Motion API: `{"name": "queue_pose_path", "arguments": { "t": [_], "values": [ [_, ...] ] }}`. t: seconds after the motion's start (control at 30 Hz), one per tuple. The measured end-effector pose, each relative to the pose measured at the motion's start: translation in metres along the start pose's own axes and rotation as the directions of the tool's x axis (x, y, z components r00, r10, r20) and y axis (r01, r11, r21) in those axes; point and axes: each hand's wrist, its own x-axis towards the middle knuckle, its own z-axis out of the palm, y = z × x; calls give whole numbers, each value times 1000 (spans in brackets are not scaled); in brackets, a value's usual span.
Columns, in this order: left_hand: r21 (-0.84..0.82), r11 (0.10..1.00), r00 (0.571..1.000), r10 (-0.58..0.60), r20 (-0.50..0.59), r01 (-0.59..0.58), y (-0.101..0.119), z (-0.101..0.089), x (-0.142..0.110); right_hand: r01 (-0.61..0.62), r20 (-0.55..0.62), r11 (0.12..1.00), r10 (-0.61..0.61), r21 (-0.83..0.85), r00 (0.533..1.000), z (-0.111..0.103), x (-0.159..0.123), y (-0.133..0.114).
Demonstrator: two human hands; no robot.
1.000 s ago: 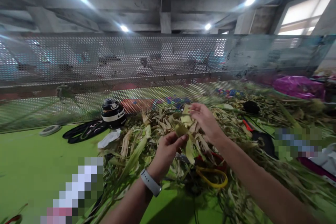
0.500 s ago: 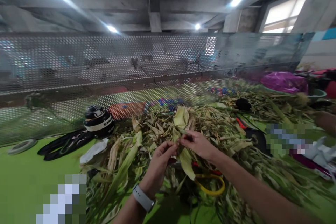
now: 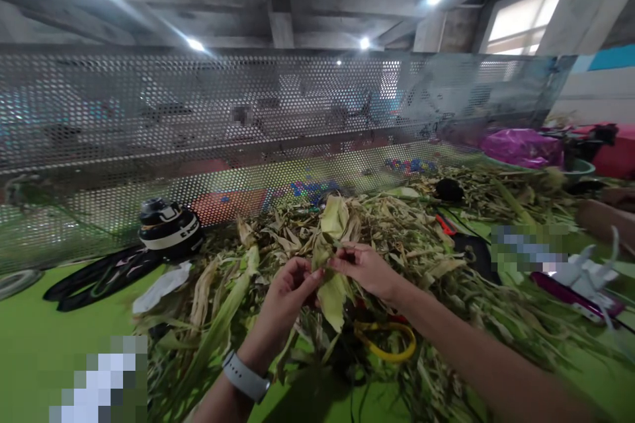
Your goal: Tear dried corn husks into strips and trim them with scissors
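Observation:
A pale yellow-green corn husk (image 3: 331,301) is pinched between both hands at the middle of the view. My left hand (image 3: 292,287), with a watch (image 3: 247,377) on its wrist, closes thumb and fingers on the husk's left side. From the right, my right hand (image 3: 367,269) grips the same husk near its crumpled middle. The fingertips of the two hands nearly meet. Behind them a wider husk piece (image 3: 335,217) stands up. All around lies a heap of dried husks (image 3: 417,238). Below the right hand a yellow looped handle (image 3: 391,351) shows among the leaves.
A perforated metal screen (image 3: 248,106) runs behind the heap. On the green surface at left sit a black jug (image 3: 171,231), black straps (image 3: 99,277) and a white scrap (image 3: 161,289). A purple bag (image 3: 520,147) and another person's arm (image 3: 602,218) are at right.
The whole view has shifted, so most things appear a little farther left. Both hands still pinch the husk, and its lower flap hangs at a slightly different angle.

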Motion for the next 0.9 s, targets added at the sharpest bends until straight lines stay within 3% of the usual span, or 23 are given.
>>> {"name": "queue_pose_path", "arguments": {
  "t": [0.1,0.33,0.47,0.57,0.7,0.9],
  "values": [
    [-71,991,990,-103,93,109,2,-4,-3,18,39,1000,-18,12,999,0,-1,0],
    [-154,979,972,-101,213,136,0,-5,-8,25,83,1000,-27,14,996,3,-6,-3],
    [-117,990,973,-49,227,77,3,-10,-7,16,73,1000,-16,4,997,5,-8,-4],
    [-99,989,964,-85,251,113,5,-12,-7,11,88,1000,-10,-12,996,6,-7,-4],
    [-218,969,978,-74,194,116,0,-12,-7,-27,72,1000,28,-10,997,4,-8,-5],
    [-334,930,966,-68,251,152,-8,-13,-4,-29,-4,995,29,99,1000,11,-9,-4]
  ]
}}
